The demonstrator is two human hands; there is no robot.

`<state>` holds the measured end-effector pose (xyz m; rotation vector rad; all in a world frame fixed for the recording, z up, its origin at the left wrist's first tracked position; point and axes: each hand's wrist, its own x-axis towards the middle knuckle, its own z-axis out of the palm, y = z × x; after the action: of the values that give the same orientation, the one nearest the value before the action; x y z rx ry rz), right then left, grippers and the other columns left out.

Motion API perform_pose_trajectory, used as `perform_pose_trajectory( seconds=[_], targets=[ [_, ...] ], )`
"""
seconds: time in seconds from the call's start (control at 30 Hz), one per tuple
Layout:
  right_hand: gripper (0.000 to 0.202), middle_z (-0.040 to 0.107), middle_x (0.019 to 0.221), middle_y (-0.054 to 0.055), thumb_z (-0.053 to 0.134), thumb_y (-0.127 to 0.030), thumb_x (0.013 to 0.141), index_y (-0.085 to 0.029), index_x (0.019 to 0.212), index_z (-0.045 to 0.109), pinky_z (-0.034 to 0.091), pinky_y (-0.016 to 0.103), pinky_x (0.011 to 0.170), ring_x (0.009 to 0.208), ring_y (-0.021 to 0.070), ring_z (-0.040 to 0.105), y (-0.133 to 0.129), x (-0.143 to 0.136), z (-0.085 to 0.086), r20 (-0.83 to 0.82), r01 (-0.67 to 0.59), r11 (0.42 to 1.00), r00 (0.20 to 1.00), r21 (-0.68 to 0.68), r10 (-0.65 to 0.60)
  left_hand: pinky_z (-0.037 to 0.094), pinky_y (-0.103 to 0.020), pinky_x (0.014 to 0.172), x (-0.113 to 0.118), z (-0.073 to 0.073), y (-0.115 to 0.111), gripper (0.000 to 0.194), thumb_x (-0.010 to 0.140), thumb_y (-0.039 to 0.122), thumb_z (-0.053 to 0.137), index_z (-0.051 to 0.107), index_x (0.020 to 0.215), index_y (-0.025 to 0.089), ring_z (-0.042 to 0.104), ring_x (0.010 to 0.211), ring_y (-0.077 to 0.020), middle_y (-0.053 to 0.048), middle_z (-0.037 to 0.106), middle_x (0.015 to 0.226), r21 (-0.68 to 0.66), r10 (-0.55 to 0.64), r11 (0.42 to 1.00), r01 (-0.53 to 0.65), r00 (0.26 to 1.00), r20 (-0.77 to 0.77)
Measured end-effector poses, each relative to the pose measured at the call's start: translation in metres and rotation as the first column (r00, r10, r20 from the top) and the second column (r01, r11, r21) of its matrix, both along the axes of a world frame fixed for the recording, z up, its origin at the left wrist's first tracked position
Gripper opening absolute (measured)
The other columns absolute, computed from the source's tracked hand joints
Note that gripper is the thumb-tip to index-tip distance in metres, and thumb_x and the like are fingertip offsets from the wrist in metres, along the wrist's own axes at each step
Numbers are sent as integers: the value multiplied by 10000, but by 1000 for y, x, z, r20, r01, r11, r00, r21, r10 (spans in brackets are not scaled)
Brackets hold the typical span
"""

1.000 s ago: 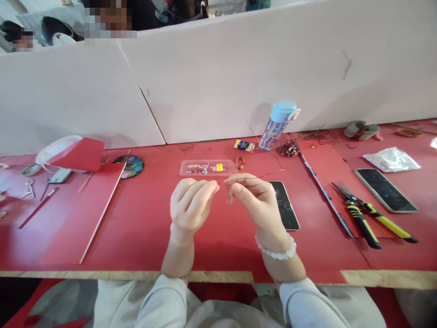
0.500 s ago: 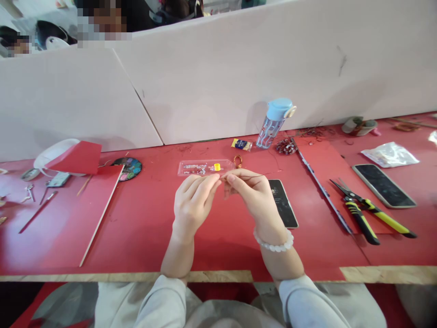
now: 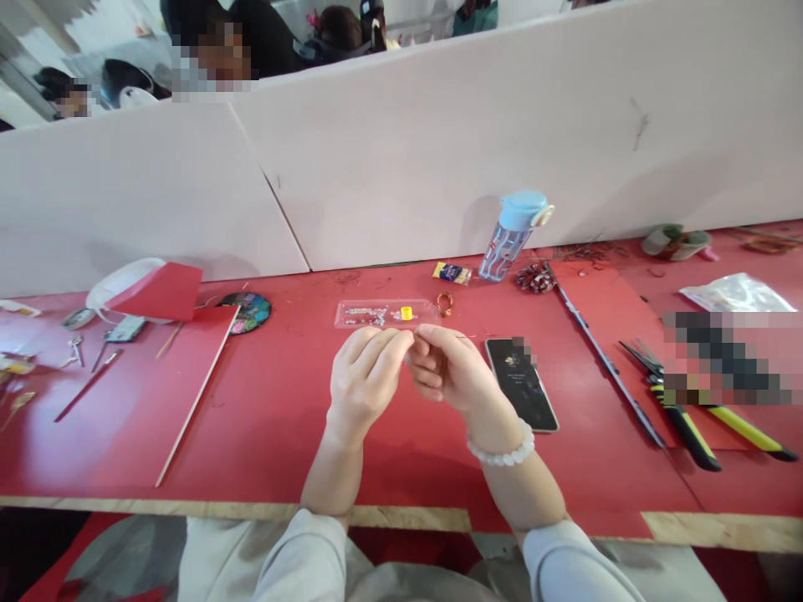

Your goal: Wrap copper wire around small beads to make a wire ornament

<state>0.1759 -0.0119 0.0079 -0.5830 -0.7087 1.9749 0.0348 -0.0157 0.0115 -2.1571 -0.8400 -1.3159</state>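
My left hand (image 3: 370, 376) and my right hand (image 3: 455, 368) meet fingertip to fingertip over the red table, just in front of a clear plastic tray (image 3: 390, 308). Both are closed in a pinch. A thin strand (image 3: 465, 337), wire or thread, shows beside my right index finger; what lies between the left fingertips is too small to make out. Small beads (image 3: 367, 318) and a yellow cap-like piece (image 3: 406, 313) lie in the tray. Behind my right hand is a gold-coloured ring (image 3: 445, 303). A phone (image 3: 524, 385) lies by my right wrist.
A blue-lidded bottle (image 3: 511, 238) stands near the white partition (image 3: 439, 150). Yellow-and-black shears (image 3: 681, 418) lie to the right, past a long dark strip (image 3: 608, 364). On the left are a wooden-edged red board (image 3: 197, 397) and several small tools. People are beyond the partition.
My right fingers have curled in more, and the lower fingers now show below the pinch. The strand trailing right appears shorter. The whole view has shifted slightly.
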Motion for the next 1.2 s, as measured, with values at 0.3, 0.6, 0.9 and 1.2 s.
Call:
perform_pose_trajectory(
  seconds=[0.3, 0.6, 0.9, 1.2],
  targets=[
    [411, 296, 566, -104, 802, -492, 771, -207, 669, 525, 277, 133, 324, 462, 53, 234, 1, -1, -3, -93, -59, 997, 994, 55, 63, 550, -269, 697, -2, 1, 4, 182, 926, 6, 595, 639, 990, 171, 669, 709, -155, -36, 748, 796, -76, -52, 995, 57, 997, 64],
    [439, 366, 540, -86, 712, -574, 865, -218, 670, 544, 345, 239, 453, 464, 76, 336, -3, -6, -13, 117, 145, 894, 970, 424, -212, 521, -202, 617, -13, 5, 1, 124, 983, 233, 619, 667, 874, 199, 652, 635, -110, 0, 710, 728, -506, -58, 829, 236, 938, 342],
    [459, 480, 612, -35, 576, -559, 954, -206, 661, 552, 346, 248, 491, 538, 94, 391, -3, 15, -7, 413, 0, 728, 824, 685, -388, 480, -211, 491, -22, 14, -2, 249, 904, 390, 698, 652, 784, 177, 565, 515, -106, 11, 621, 584, -765, 12, 304, 568, 801, 599],
    [136, 707, 817, 19, 735, -362, 872, -228, 860, 714, 572, 289, 665, 727, 148, 662, -5, 17, -9, 340, 169, 691, 774, 703, -535, 493, -218, 506, -15, 12, -5, 202, 900, 371, 704, 667, 832, 185, 560, 525, -105, 16, 615, 598, -716, 39, 380, 585, 764, 644]
  ],
)
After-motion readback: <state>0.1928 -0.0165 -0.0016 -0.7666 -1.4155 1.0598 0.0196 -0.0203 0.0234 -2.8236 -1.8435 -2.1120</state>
